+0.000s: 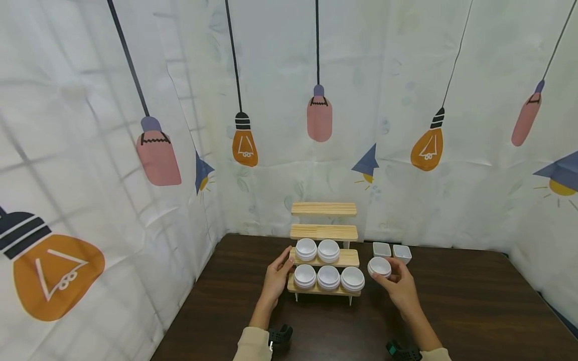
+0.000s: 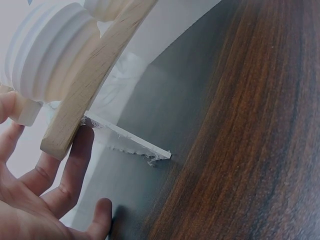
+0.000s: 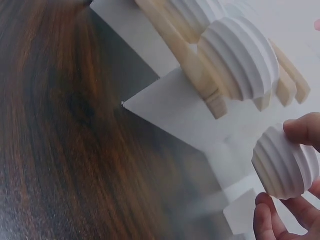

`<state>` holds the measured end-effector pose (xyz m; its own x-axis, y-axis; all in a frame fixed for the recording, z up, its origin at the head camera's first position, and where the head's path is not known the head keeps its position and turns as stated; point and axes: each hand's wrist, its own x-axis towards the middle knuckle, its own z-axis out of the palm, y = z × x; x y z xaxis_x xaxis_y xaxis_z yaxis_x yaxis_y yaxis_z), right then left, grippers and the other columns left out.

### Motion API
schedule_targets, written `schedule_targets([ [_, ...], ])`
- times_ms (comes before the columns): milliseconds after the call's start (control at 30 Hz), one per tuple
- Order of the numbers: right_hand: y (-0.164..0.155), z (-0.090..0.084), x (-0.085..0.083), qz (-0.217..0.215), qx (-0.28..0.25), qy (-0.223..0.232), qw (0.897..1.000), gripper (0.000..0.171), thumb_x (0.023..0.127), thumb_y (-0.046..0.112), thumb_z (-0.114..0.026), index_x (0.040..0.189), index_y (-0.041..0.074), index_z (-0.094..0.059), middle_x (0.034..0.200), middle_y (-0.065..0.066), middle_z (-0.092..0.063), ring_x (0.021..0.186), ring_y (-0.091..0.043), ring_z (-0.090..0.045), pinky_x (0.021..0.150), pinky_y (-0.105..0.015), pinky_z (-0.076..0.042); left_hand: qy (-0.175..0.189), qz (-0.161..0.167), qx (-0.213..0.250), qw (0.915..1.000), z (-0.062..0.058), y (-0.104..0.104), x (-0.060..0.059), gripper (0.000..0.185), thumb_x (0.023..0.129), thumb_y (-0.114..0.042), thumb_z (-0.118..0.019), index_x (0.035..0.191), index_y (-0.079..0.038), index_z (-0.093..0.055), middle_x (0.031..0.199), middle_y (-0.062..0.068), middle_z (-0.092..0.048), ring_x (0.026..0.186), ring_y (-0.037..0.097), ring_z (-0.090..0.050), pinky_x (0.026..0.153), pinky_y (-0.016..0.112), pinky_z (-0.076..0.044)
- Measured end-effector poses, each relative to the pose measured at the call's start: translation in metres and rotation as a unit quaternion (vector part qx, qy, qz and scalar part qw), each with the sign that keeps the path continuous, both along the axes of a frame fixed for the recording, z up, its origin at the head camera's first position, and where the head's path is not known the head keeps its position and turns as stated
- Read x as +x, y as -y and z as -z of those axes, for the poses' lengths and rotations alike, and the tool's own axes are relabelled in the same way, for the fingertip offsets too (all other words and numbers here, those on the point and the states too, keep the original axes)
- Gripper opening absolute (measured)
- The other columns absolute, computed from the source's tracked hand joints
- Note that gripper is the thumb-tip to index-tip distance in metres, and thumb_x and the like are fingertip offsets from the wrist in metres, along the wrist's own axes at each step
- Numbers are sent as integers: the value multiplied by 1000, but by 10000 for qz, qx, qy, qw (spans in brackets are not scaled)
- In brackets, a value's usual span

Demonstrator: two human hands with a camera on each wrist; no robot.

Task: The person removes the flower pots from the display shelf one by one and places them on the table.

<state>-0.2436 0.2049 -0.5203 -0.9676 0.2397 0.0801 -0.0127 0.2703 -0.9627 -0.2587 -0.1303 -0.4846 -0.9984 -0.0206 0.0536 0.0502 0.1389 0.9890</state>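
A tiered wooden display stand (image 1: 324,232) with stepped slats holds white ribbed bowls on its two lower tiers. Three bowls (image 1: 328,277) line the lowest tier, while two others (image 1: 328,250) sit at the left and middle of the tier above. My left hand (image 1: 275,279) grips the stand's left end, fingertips against the slat ends; in the left wrist view one finger (image 2: 81,145) reaches under the lowest slat (image 2: 95,70). To the right of the stand, my right hand (image 1: 399,283) holds another white bowl (image 3: 282,162) by its side between thumb and fingers.
Two small square white dishes (image 1: 381,249) stand behind the right hand, near the back of the dark wooden table (image 1: 469,301). A white cloth wall (image 1: 280,185) with printed lamps rises directly behind the stand. The two upper slats (image 1: 323,209) bear no bowls.
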Motion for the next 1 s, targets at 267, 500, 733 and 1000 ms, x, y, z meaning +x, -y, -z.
schedule_targets([
  [267, -5, 4, 2, -69, 110, 201, 9997, 64, 89, 20, -82, 142, 6, -47, 137, -20, -55, 90, -6, -58, 74, -22, -47, -43, 45, -10, 10000, 2, 1, -1, 46, 106, -23, -58, 151, -17, -53, 136, 18, -63, 93, 15, -65, 80, 32, -47],
  [500, -10, 11, -1, -128, 282, 347, 9989, 63, 91, 21, -80, 142, 7, -46, 137, -18, -55, 92, -7, -57, 74, -22, -48, -69, 66, 21, 10000, 2, 2, -2, 47, 105, -22, -59, 151, -16, -52, 113, 18, -68, 93, 18, -66, 81, 33, -49],
  [733, -13, 16, -4, -191, 348, 462, 9981, 62, 90, 20, -81, 140, 6, -47, 139, -20, -54, 93, -11, -57, 74, -23, -48, -39, 69, 24, 10000, 3, 2, -2, 47, 105, -23, -59, 151, -16, -52, 105, 16, -68, 91, 16, -64, 79, 33, -49],
  [1000, -17, 18, -12, -198, 615, 593, 9961, 64, 90, 23, -81, 141, 4, -47, 140, -23, -52, 100, -21, -57, 74, -24, -47, -20, 110, 71, 9999, 3, 2, -2, 47, 105, -23, -59, 152, -18, -52, 107, 17, -67, 92, 18, -64, 80, 33, -48],
])
